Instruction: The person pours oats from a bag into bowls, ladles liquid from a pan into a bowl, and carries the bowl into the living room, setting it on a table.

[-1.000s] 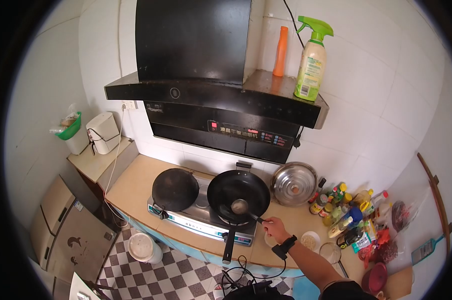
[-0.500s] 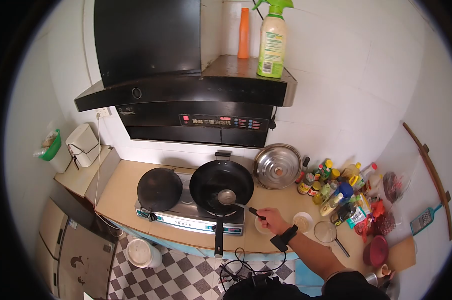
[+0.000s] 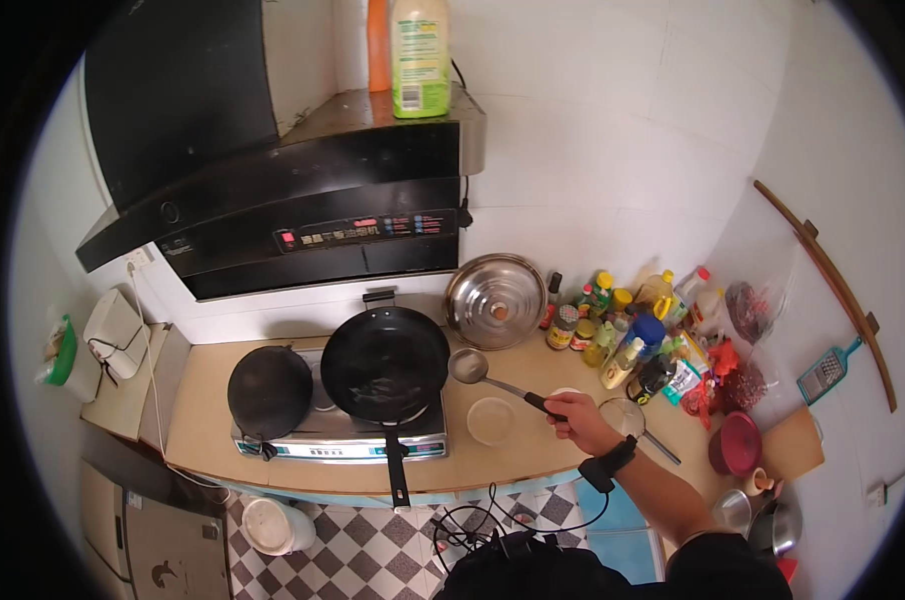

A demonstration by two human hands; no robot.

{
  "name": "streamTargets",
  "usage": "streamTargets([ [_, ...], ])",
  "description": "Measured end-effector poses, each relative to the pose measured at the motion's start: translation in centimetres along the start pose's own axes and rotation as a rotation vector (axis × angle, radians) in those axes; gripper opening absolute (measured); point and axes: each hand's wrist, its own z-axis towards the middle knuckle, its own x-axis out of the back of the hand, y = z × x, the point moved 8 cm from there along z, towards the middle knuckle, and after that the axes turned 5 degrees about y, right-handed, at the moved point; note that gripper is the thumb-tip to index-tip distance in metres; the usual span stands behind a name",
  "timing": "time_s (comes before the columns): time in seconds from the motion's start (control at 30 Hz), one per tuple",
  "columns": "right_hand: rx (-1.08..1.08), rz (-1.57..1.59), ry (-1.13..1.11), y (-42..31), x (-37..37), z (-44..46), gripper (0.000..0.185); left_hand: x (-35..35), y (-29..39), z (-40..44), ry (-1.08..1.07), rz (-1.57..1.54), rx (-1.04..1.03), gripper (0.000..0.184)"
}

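My right hand (image 3: 581, 422) is closed around the black grip of a metal ladle (image 3: 469, 366). The ladle's round head hangs just past the right rim of a black wok (image 3: 378, 345), above the counter. Pale shiny streaks show in the bottom of the wok, which sits on the right burner with its long handle toward me. Below the ladle, a small whitish bowl (image 3: 492, 422) stands on the counter. A round mesh strainer (image 3: 623, 415) lies just right of my hand, and another bowl is mostly hidden behind the fingers. My left hand is out of view.
A black pan (image 3: 271, 392) covers the left burner of the gas stove (image 3: 338, 447). A steel lid (image 3: 497, 302) leans against the back wall. Seasoning bottles (image 3: 623, 330) crowd the right of the counter, near a red bowl (image 3: 736, 443). The range hood (image 3: 303, 150) overhangs the back.
The ladle has moved right, from over the wok to beyond its rim, with my right hand still gripping it. The camera view has turned to the right.
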Motion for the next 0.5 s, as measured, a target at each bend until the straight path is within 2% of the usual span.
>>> streamTargets([
  [0.17,0.048,0.002,0.089,0.2,6.2,-2.7,0.017,-0.5,0.8,1.2,-0.049,-0.209,0.078,0.03],
  [0.4,0.084,0.063,0.27,3.0,15.2,-6.0,0.019,-1.6,1.6,1.6,-0.143,-0.343,0.153,0.043],
  [0.5,0.101,0.042,0.343,4.0,18.1,-7.1,0.02,-1.4,2.9,0.9,-0.019,-0.163,0.053,0.03],
])
